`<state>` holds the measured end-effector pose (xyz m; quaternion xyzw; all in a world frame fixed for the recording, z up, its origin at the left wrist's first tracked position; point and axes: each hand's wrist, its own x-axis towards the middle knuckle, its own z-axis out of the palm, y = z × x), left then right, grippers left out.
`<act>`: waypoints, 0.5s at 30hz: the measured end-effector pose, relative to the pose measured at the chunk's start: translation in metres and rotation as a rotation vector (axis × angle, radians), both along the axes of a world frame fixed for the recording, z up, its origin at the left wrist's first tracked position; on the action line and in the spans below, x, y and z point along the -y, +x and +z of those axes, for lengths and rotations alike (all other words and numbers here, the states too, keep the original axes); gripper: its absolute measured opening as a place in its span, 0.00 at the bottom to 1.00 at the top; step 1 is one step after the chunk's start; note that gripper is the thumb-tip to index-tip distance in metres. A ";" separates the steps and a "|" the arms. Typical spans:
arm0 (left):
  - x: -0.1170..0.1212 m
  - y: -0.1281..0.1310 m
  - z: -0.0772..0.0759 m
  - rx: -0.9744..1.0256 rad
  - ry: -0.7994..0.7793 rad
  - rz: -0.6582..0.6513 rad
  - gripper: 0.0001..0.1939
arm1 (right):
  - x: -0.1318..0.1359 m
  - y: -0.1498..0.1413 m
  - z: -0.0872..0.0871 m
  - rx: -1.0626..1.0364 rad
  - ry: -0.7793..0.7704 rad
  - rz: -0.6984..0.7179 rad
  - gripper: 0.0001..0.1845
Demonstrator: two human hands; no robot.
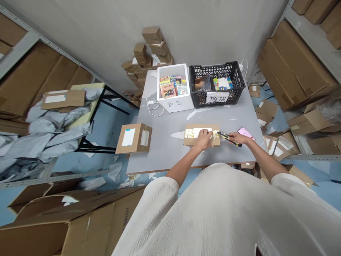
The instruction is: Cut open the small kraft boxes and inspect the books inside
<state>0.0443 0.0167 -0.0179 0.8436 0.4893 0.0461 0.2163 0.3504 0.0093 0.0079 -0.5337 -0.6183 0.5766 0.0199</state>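
A small brown cardboard box [188, 142] with a white label and shiny tape lies in front of me on the grey table [165, 153]. My left hand [204, 139] rests on its top, fingers apart over the label. In my right hand [238, 138] is a black and yellow utility knife [231, 139], closed in by the fingers. The knife's tip reaches the taped right end of the box; whether it cuts in is too small to tell. A phone [246, 134] with a pink screen lies just beyond my right hand.
A white bin [177, 105] and a black crate [217, 101], both holding books, stand at the table's back. Another cardboard box [133, 139] sits at the left edge. Grey parcels [50, 137] cover a side table, and a large open carton [96, 227] stands lower left.
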 end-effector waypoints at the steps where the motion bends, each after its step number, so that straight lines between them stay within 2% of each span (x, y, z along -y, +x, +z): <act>1: 0.001 0.000 0.000 0.001 0.004 -0.002 0.44 | 0.000 0.002 0.000 0.003 0.000 0.013 0.23; 9: 0.001 -0.001 -0.003 0.015 0.021 -0.019 0.44 | -0.009 0.016 -0.006 0.073 0.039 0.069 0.22; 15: 0.000 -0.002 -0.005 0.034 0.022 -0.018 0.43 | -0.042 0.015 0.000 0.310 0.250 0.148 0.16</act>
